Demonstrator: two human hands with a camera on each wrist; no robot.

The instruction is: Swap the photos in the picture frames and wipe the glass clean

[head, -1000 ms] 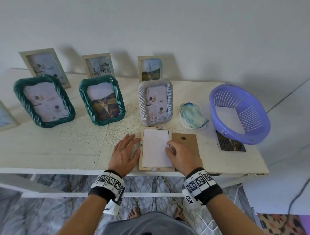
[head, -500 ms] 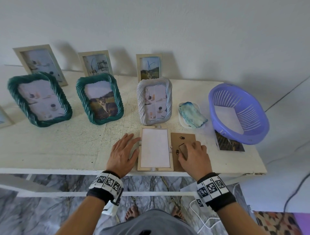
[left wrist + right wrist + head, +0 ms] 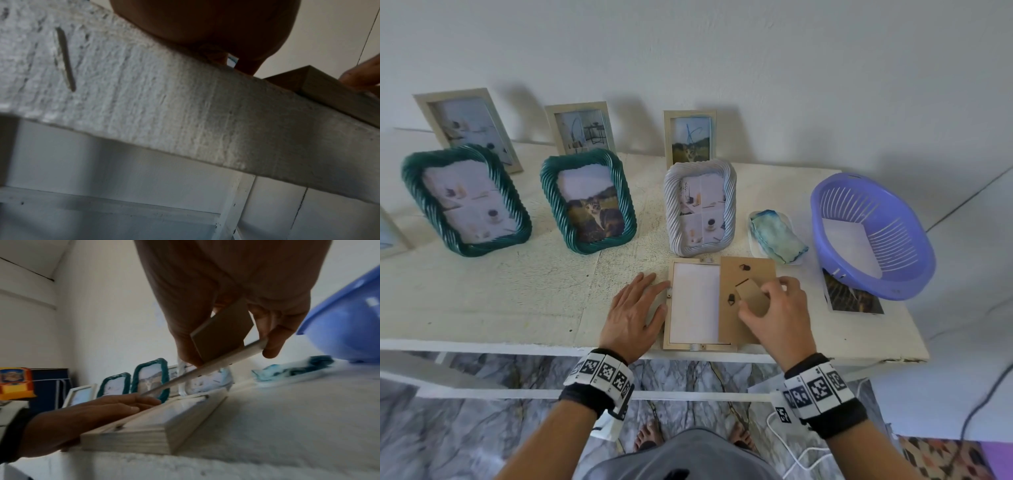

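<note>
Backing board [image 3: 743,301] (tilted) over frame [image 3: 693,305]

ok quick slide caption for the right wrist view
Right hand lowers the backing board by its stand flap toward the open frame, which the left hand steadies on the table.

Soft daylight; head view sharp, edges bowed; wrist views dim, blurred, hands backlit.

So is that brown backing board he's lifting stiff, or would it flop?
Probably stiff: the backing board stays straight though the right hand pinches only its stand flap. Likely light, since fingertips carry it. The flap might bend at its hinge.
</note>
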